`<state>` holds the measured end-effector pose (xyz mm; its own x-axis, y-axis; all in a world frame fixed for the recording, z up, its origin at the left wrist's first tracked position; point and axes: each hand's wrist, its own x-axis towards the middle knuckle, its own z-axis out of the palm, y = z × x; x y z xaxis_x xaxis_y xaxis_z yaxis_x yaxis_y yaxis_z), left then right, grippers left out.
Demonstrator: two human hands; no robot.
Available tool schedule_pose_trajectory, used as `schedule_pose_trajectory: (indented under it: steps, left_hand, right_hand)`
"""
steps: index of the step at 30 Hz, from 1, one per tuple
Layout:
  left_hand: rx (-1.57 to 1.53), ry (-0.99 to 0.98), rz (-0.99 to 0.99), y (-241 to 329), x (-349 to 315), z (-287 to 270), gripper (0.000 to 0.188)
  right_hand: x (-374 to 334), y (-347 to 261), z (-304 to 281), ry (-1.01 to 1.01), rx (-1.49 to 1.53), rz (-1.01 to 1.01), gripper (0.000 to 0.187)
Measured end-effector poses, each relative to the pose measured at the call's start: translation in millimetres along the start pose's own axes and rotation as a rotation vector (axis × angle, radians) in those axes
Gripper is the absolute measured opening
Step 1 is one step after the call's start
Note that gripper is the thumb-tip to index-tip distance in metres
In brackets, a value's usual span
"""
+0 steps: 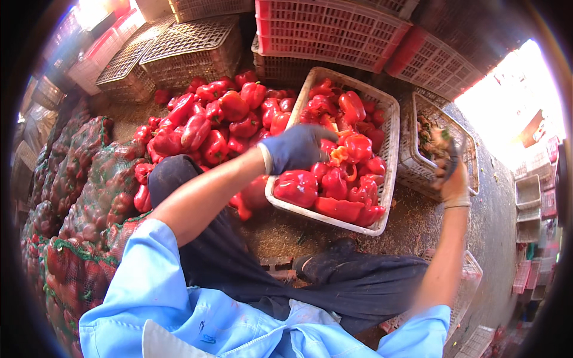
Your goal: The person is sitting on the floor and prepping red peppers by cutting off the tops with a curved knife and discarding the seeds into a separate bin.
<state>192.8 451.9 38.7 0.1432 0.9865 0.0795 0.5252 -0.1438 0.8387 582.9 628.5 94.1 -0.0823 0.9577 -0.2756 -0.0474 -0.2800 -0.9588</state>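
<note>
My left hand (297, 148), in a dark blue glove, reaches over the near left part of a white plastic crate (391, 161) filled with red bell peppers (358, 146). Its fingers look apart, slightly blurred, close to a torn pepper piece (339, 156) showing an orange inside. My right hand (452, 182), gloved and smeared by motion, is at the right side of a second crate (412, 128) holding pale and green pepper scraps (431, 138). Its fingers are curled round something dark and thin that I cannot make out.
Whole red peppers (209, 119) are heaped on the floor left of the white crate. Net sacks (98, 173) full of peppers line the left side. Stacked crates (328, 36) stand at the back, and another crate (468, 271) is beside my right forearm.
</note>
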Motion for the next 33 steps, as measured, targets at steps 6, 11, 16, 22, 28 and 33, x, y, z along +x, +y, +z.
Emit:
schedule_pose_trajectory:
  steps: [6, 11, 16, 22, 28, 33]
  left_hand:
    - [0.362, 0.209, -0.119, -50.9, 0.6, -147.6, 0.042]
    - [0.875, 0.157, -0.386, -149.2, -49.4, -211.7, 0.068]
    - [1.012, -0.046, -0.395, -192.3, -51.6, -205.9, 0.091]
    - [1.259, -0.214, -0.130, -237.0, -6.8, -185.3, 0.084]
    - [1.219, -0.288, -0.448, -261.3, 23.6, -168.7, 0.052]
    - [1.230, -0.179, -0.523, -249.5, 15.1, -164.7, 0.033]
  right_hand:
    - [4.2, 11.4, -44.5, 0.057, -0.103, 0.129, 0.041]
    - [-29.6, 18.9, 8.2, -0.176, -0.270, 0.170, 0.047]
    - [-18.5, 36.4, 10.8, -0.325, -0.390, -0.042, 0.050]
    - [-50.8, 50.7, 59.0, -0.164, -0.283, 0.169, 0.040]
    - [-41.5, 71.3, 56.4, -0.194, -0.540, -0.019, 0.040]
    - [-41.4, 68.7, 63.5, -0.294, -0.615, -0.087, 0.040]
